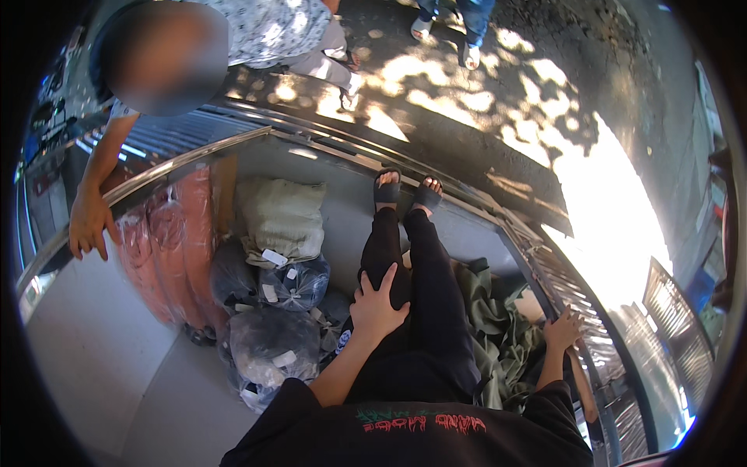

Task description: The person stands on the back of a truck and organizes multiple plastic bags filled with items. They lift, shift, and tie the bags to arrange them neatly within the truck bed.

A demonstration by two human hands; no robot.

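My left hand [379, 310] lies on my left thigh, on the black trousers [436, 311], fingers spread and holding nothing. Off to the right, my right hand [562, 330] curls over the metal side rail [595, 335] of the truck bed. My legs stretch forward, and my feet in dark slides [387, 187] press near the far side wall. Left of my legs are clear-wrapped dark bundles [274, 346] with white labels, under a pale woven sack [282, 218]. Crumpled green cloth [498, 335] is heaped between my legs and the right rail.
Tall plastic-wrapped orange-brown bundles [167, 241] stand against the left wall. A person outside leans over there, their hand [92, 226] hanging over the rail [187, 159]. Another person's jeans [467, 19] show on the sun-dappled road [436, 86]. Bare grey bed floor [187, 397] lies at lower left.
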